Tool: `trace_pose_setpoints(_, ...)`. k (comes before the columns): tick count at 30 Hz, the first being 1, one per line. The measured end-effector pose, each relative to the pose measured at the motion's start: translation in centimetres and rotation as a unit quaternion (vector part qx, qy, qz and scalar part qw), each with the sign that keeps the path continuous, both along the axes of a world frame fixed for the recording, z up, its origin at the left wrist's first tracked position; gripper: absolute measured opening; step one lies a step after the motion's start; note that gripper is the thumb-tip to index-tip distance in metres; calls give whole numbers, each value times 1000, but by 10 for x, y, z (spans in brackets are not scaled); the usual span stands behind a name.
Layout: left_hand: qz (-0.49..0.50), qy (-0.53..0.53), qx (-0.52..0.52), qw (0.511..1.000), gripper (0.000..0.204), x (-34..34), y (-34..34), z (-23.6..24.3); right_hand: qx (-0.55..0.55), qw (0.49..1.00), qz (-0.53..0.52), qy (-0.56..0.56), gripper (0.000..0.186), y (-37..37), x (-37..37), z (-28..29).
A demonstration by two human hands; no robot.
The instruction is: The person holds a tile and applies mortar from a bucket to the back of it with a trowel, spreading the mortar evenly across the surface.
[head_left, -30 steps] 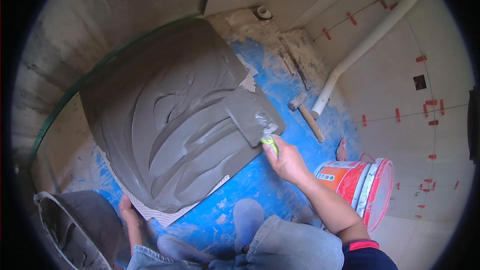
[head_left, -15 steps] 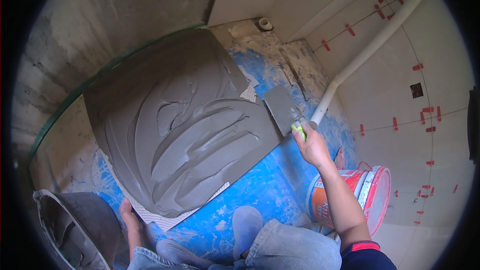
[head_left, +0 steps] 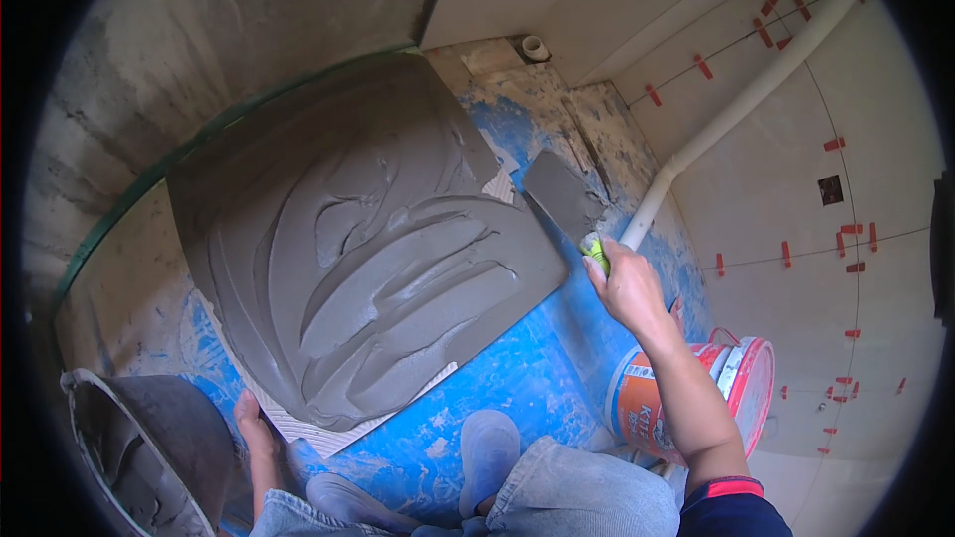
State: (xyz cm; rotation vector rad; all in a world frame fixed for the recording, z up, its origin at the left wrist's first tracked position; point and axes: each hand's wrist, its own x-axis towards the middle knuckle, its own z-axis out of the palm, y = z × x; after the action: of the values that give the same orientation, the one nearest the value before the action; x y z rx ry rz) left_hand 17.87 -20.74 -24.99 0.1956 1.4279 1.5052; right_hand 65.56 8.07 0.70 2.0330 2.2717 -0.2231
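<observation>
My right hand (head_left: 631, 283) is closed around the green handle of a flat rectangular trowel (head_left: 559, 194), its grey blade smeared with mortar. The blade hangs close to the right edge of a large tile (head_left: 430, 386). Thick grey mortar (head_left: 383, 268) covers nearly all of that tile in curved ridges. Bare, ribbed tile shows along the near-left edge and in a small patch at the right. My left hand (head_left: 256, 428) grips the tile's near-left edge, with most of its fingers hidden.
A dark bucket (head_left: 204, 408) holding mortar stands at the left. An orange-and-white bucket (head_left: 637, 403) lies on its side below my right forearm. A white pipe (head_left: 726, 124) rises along the tiled wall (head_left: 766, 189), dotted with red spacers. Blue-stained floor (head_left: 517, 368) surrounds my feet.
The trowel has shifted slightly up and its blade has turned a little at the tile's right edge. My left hand stays at the tile's near-left edge.
</observation>
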Motion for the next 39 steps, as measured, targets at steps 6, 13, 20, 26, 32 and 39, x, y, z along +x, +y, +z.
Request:
trace_pose_setpoints(6,-1,5,2,1000,38,1,0,1,-2,991,74,-112,44,5,-4,9)
trace_pose_setpoints(13,-1,7,8,1000,37,4,5,9,44,977,86,-188,48,13,2,2)
trace_pose_setpoints(20,4,10,-5,1000,39,1,1,3,109,973,51,-199,47,25,30,6)
trace_pose_setpoints(26,3,-20,17,1000,43,4,2,4,123,975,13,-187,49,24,45,15)
trace_pose_setpoints(32,-16,-14,28,999,41,1,1,-1,132,973,11,-191,51,30,64,13)
trace_pose_setpoints(39,-17,-12,20,1000,41,2,2,3,118,975,6,-188,51,35,62,13)
